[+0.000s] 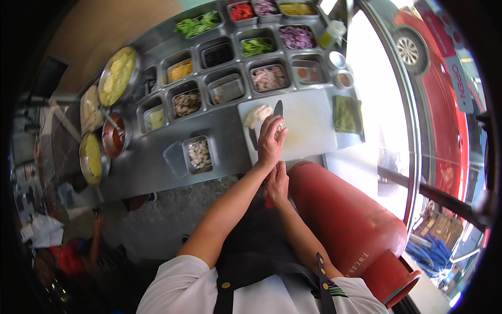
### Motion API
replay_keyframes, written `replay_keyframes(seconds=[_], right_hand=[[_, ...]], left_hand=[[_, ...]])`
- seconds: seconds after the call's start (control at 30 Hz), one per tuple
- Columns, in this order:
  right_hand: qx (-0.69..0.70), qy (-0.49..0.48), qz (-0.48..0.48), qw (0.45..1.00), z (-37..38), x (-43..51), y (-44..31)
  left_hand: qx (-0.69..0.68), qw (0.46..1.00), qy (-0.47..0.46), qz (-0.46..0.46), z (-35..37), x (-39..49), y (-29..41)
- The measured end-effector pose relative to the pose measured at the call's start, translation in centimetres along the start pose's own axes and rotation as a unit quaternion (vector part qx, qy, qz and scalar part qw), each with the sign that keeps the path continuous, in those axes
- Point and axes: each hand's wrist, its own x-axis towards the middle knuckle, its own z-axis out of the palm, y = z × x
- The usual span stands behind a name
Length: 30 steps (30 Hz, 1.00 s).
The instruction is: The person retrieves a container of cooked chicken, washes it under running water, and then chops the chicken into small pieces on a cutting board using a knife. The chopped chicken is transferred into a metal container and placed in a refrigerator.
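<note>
A knife [278, 107] lies across a white cutting board [313, 117], its dark blade tip showing beyond my left hand [271, 137]. That hand is laid over the blade, with small pale chopped bits [279, 127] beside its fingers. My right hand [278, 182] is closed on the knife's red handle [269, 202] at the board's near edge. A pale lump of food, perhaps cooked chicken [258, 115], rests on the board's left side. Left of the board stands a metal pan of pale diced pieces [199, 154], with a clear lid [175, 160] beside it.
Steel pans of sliced onion [297, 37], greens [257, 46] and chopped meat [269, 78] line the counter's back. A folded green cloth [348, 114] lies right of the board. A red gas cylinder [345, 212] stands close to my right arm. Another person [74, 255] is at lower left.
</note>
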Motion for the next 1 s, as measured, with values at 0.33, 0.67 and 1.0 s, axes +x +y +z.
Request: replay_keyframes(seconds=[0.33,0.67,1.0], right_hand=[[-0.038,-0.162,-0.067,0.984,11.2,-8.4,-4.7],[-0.038,-0.054,-0.092,0.994,11.0,-7.9,-3.3],[0.081,0.078,0.02,0.993,-1.1,-4.5,0.1]], left_hand=[[0.152,0.975,0.147,-0.061,-19.4,-4.5,-5.3],[0.138,0.983,0.11,-0.05,-24.1,-3.9,-7.6],[0.156,0.976,-0.153,0.015,-9.7,5.2,-7.7]])
